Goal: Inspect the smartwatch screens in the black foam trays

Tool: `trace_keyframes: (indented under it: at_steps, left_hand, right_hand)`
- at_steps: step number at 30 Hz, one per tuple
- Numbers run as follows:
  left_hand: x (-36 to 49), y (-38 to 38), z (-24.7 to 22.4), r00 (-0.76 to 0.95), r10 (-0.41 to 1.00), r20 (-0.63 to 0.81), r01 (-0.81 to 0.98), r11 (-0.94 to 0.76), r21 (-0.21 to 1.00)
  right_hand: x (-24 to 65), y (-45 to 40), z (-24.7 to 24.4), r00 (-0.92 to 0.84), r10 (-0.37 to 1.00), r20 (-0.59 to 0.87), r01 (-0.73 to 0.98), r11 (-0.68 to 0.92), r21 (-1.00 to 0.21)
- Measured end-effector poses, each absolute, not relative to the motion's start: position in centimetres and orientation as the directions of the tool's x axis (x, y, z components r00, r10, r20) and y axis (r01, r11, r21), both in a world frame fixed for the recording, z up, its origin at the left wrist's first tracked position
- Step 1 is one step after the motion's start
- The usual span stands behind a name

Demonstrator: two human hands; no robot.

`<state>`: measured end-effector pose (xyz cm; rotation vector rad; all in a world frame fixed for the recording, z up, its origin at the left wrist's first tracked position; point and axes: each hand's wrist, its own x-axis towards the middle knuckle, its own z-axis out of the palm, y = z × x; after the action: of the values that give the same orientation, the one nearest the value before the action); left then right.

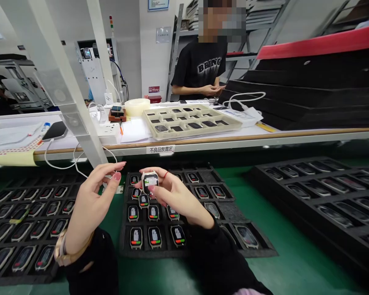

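My right hand (169, 190) holds a square watch body (150, 181) with a lit screen, its thumb on the lower edge of the face. To its left, my left hand (95, 196) is raised with thumb and fingers apart and nothing seen between them. Both hands are over the far part of a black foam tray (199, 252) and its left side. Watches with lit screens, such as one at the front left (136, 237), sit in its compartments. One lit watch (143, 200) lies across the dividers just below the held one.
Black trays of dark-screened watches stand at left (21, 278) and right (264, 184). A shelf (203, 141) beyond carries a beige tray (155, 133), a tape roll (137, 107), a phone (55, 131) and cables. A slanted white post (80, 110) rises beside my left hand. A person (199, 67) stands behind.
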<state>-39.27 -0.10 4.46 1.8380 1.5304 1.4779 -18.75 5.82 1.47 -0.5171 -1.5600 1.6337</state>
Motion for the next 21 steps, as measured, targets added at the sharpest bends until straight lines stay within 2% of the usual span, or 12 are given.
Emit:
trace_keyframes:
  at_steps: [4, 12, 18, 21]
  left_hand:
    - [-39.0, 0.1, 4.4, -0.108, 0.863, 0.493, 0.546, -0.364, 0.755]
    - [-38.2, 0.6, 4.4, -0.074, 0.872, 0.484, 0.551, -0.369, 0.748]
    - [-38.7, 0.6, 4.5, -0.117, 0.865, 0.489, 0.589, -0.336, 0.735]
    - [-39.4, 0.1, 4.8, -0.210, 0.845, 0.491, 0.598, -0.286, 0.749]
  right_hand:
    - [-18.0, 5.5, 2.0, -0.645, 0.724, 0.245, -0.281, 0.073, -0.957]
    - [-17.6, 5.5, 2.1, -0.608, 0.766, 0.211, -0.284, 0.039, -0.958]
    - [-16.1, 4.3, 2.9, -0.690, 0.665, 0.286, -0.348, 0.041, -0.937]
    - [-15.2, 2.1, 3.5, -0.635, 0.652, 0.414, -0.380, 0.203, -0.902]
